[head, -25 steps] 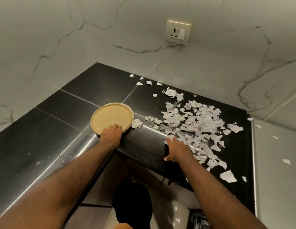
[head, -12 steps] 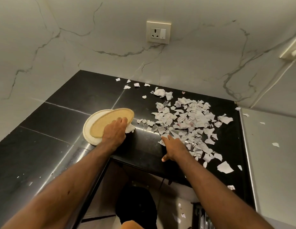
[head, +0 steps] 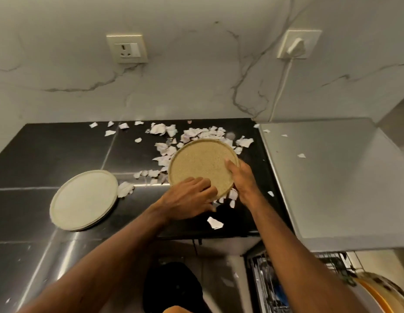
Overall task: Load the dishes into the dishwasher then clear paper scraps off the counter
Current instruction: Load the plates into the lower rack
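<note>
Now lifted off the white plate (head: 83, 199), the tan plate (head: 201, 163) is gripped by left hand (head: 187, 199) and right hand (head: 244, 181), presumably for loading.

Two round plates on the black counter (head: 50, 150): one speckled tan plate (head: 196, 163) and one pale cream plate (head: 83, 199), whose near edge may hide a second rim, too unclear to count; two hands, a left hand (head: 187, 199) and a right hand (head: 244, 181); two wall sockets, one empty socket (head: 127, 49) and one plugged socket (head: 309, 37) carrying a single white plug (head: 295, 47) with one cord (head: 281, 86); paper scraps (head: 196, 133) too many to count, dozens heaped together, with three strays on the grey worktop (head: 332, 177) and a fourth at its seam; one dishwasher rack (head: 275, 290); one orange-rimmed dish (head: 377, 294).
</note>
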{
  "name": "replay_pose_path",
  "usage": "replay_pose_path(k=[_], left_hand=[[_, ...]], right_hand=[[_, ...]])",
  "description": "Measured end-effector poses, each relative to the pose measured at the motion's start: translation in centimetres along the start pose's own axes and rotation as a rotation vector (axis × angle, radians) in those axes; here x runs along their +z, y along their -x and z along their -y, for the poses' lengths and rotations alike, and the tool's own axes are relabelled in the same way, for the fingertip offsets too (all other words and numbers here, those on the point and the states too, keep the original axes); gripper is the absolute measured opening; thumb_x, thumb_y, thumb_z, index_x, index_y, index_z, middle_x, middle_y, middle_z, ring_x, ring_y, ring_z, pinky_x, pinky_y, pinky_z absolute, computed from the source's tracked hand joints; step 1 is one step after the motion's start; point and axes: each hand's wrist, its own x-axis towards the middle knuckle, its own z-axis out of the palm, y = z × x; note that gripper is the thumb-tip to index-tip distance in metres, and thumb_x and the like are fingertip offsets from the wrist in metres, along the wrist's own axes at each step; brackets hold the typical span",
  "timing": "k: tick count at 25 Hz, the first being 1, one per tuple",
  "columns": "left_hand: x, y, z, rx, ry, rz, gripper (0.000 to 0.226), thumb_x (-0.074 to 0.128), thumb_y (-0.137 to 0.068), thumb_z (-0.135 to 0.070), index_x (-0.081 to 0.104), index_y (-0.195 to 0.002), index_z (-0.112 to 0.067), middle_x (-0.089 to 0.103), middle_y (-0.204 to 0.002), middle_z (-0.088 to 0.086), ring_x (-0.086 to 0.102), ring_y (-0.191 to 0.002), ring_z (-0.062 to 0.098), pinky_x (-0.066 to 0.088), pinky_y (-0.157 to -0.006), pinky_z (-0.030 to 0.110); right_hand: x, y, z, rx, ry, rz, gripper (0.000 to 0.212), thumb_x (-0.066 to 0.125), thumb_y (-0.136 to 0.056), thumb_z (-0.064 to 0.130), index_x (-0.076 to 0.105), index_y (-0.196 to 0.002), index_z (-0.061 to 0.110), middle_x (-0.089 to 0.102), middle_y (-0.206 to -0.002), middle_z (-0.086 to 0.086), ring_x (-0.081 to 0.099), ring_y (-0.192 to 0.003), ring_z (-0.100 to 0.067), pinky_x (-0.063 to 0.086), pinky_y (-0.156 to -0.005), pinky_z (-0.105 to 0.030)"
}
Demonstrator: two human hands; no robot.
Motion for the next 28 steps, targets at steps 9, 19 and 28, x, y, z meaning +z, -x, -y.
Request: replay_pose_path(k=[9, 19, 28], left_hand=[[0.0, -16.1, -11.0, -0.609, 0.706, -0.024, 0.073, 0.068, -0.097, -0.031, 0.029, -0.159, -0.021, 0.042, -0.154, 0.005, 0.046, -0.133, 0.020, 0.049, -0.105, 0.037], [5.9, -28.4, -31.2, -0.358, 1.101, 0.239, 0.024, 0.076, -0.091, -0.019, 0.067, -0.109, -0.033, 0.076, -0.098, -0.008, 0.072, -0.095, 0.013, 0.060, -0.079, 0.030], [16.7, -34.6, -44.8, 0.111, 0.732, 0.496, 0.019, 0.066, -0.097, -0.026, 0.066, -0.109, -0.040, 0.074, -0.107, -0.014, 0.070, -0.091, 0.006, 0.061, -0.080, 0.033]], right_hand=[[-21.0, 7.2, -5.3, 0.053, -0.407, -0.335, 0.038, 0.063, -0.102, 0.030, 0.065, -0.136, 0.012, 0.074, -0.127, -0.012, 0.069, -0.119, -0.035, 0.055, -0.103, -0.057], [-40.1, 24.4, -13.7, 0.069, -0.393, -0.766, 0.024, 0.061, -0.093, 0.038, 0.073, -0.100, 0.018, 0.072, -0.101, -0.004, 0.065, -0.101, -0.027, 0.053, -0.089, -0.051], [-48.0, 33.0, -24.7, 0.349, -0.011, -0.944, 0.010, 0.063, -0.102, 0.028, 0.071, -0.104, 0.033, 0.073, -0.104, -0.011, 0.069, -0.092, -0.030, 0.057, -0.086, -0.040]])
